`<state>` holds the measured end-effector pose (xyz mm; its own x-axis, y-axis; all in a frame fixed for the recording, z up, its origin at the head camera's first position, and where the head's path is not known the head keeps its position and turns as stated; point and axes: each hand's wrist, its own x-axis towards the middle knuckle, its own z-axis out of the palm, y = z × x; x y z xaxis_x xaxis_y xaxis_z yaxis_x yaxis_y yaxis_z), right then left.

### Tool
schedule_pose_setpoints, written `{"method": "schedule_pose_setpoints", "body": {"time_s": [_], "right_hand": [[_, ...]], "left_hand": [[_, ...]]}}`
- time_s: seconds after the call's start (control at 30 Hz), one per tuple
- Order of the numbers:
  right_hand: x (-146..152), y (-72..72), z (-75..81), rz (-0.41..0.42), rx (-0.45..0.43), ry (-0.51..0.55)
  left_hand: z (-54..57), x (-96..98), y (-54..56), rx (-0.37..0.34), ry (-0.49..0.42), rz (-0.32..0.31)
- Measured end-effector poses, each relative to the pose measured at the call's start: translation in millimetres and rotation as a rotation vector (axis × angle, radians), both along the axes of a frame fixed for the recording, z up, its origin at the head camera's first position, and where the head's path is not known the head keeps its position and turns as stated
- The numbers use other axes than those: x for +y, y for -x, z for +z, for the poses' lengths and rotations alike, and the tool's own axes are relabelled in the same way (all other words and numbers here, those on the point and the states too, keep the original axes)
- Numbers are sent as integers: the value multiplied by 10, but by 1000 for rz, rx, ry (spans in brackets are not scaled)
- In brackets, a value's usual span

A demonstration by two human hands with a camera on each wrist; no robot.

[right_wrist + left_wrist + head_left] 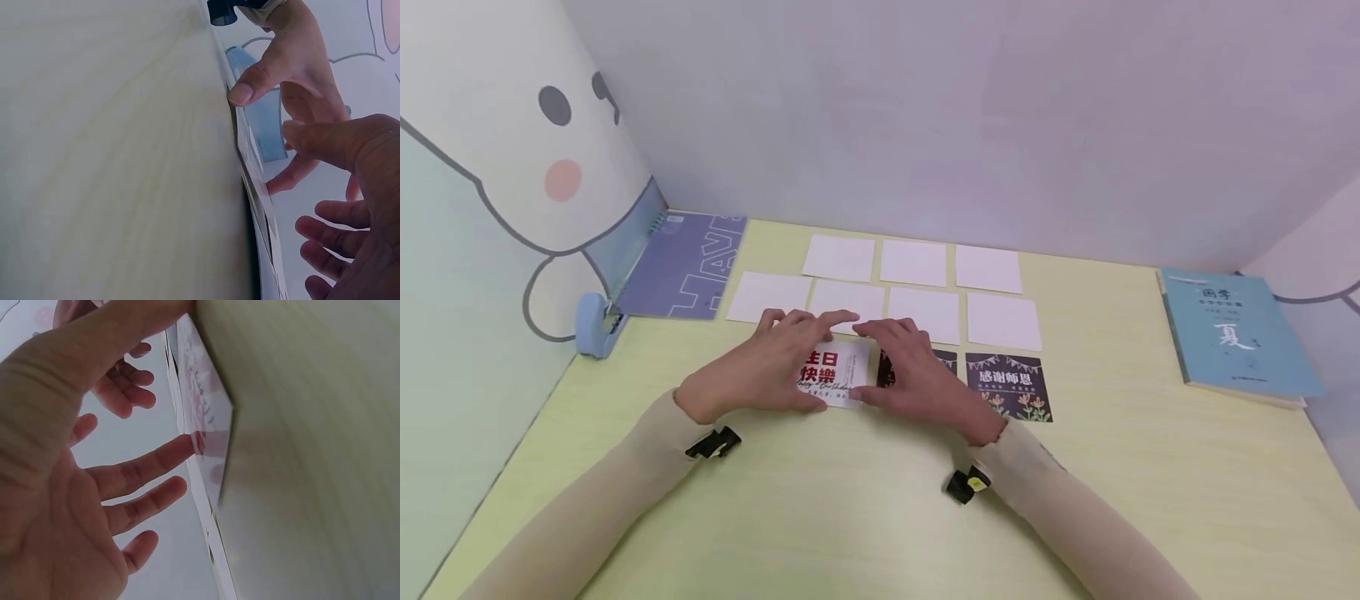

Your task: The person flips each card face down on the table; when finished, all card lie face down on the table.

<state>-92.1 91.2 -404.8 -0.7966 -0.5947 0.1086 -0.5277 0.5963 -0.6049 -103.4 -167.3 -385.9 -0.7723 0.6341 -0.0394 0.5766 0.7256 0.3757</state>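
A white birthday card (833, 373) with red Chinese lettering lies low over the table between my two hands. My left hand (767, 362) holds it by its left part, thumb at the near edge and a fingertip at the far edge. In the right wrist view the left thumb (247, 90) meets the card's near edge. Over the card's right end, my right hand (917, 379) spreads thumb and fingers apart, gripping nothing. Partly under the right hand is a dark card (946, 360). Beside it lies another dark card (1009, 388) with white lettering and orange flowers.
Two rows of blank white cards, including one at the back (838, 257) and one nearer (1003, 322), lie beyond my hands. A purple notebook (688, 267) and a blue stapler-like object (598, 325) are at left. A blue book (1236, 333) lies at right.
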Motion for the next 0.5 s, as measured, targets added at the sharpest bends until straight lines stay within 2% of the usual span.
{"method": "schedule_pose_setpoints", "body": {"time_s": [0.2,0.5], "right_hand": [[21,17,-11,10,-6,-70],[29,19,5,-18,26,-67]], "left_hand": [[8,-9,14,-13,-24,-11],[86,-35,33,25,-41,-4]]}}
